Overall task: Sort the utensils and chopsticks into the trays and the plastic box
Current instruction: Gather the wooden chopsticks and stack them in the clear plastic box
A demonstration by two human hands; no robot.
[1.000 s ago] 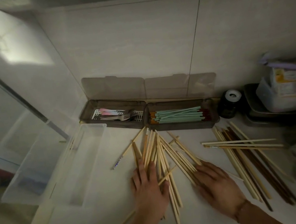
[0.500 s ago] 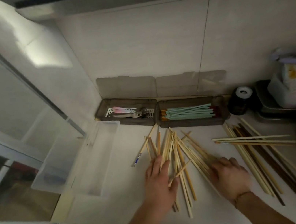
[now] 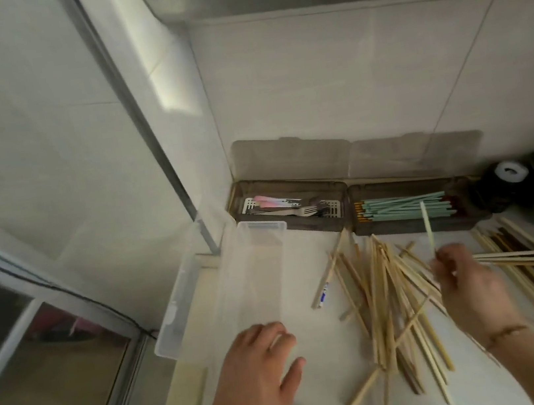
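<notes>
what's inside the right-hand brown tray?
The right brown tray holds a bundle of mint-green chopsticks lying lengthwise, orange-tipped at the left, dark red ends at the right. The bundle covers the tray floor, so anything beneath cannot be seen.

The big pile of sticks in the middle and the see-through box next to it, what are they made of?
The pile of sticks looks like bare wood or bamboo: pale tan, matte, no shine. I can't tell which of the two. The see-through box looks like clear plastic: you can see the counter through it, and its rim shows whitish and smooth.
</notes>
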